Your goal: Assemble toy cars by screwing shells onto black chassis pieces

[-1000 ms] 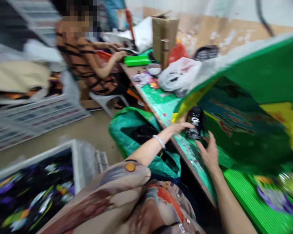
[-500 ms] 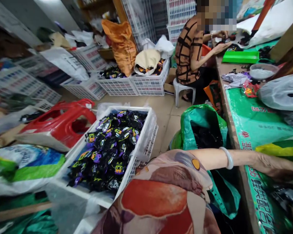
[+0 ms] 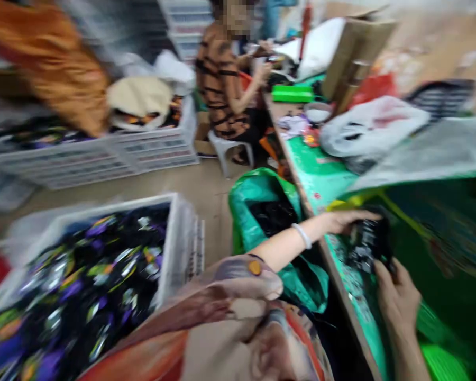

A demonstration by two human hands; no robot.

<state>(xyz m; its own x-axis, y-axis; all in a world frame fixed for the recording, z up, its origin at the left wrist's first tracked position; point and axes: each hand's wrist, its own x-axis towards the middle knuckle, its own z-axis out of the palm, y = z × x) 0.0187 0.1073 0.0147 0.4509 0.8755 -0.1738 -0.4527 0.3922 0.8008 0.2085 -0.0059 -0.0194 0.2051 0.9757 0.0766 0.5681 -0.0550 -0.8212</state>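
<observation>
My left hand (image 3: pixel 347 219), with a pale bangle (image 3: pixel 302 236) on the wrist, reaches over the table onto a bunch of black shiny pieces (image 3: pixel 368 241). Its fingers curl over the top of the bunch. From the near right, my right hand (image 3: pixel 400 296) has thumb and fingers at the lower edge of the same bunch. Motion blur hides what kind of pieces they are. Under them lies a green printed sheet (image 3: pixel 333 180) covering the table. Beside the hands opens a large green sack (image 3: pixel 432 233) with a yellow edge.
A white crate (image 3: pixel 170 254) full of black, purple and green pieces stands on my left. Against the table is a green bag (image 3: pixel 241 203) holding black items. A co-worker (image 3: pixel 226 90) sits farther along, near a green tray (image 3: pixel 292 93). A white plastic bag (image 3: pixel 373 124) lies on the table.
The view has swung right, bringing my right hand and the green sack into sight. My left hand now meets the black pieces. The crate appears farther left and larger.
</observation>
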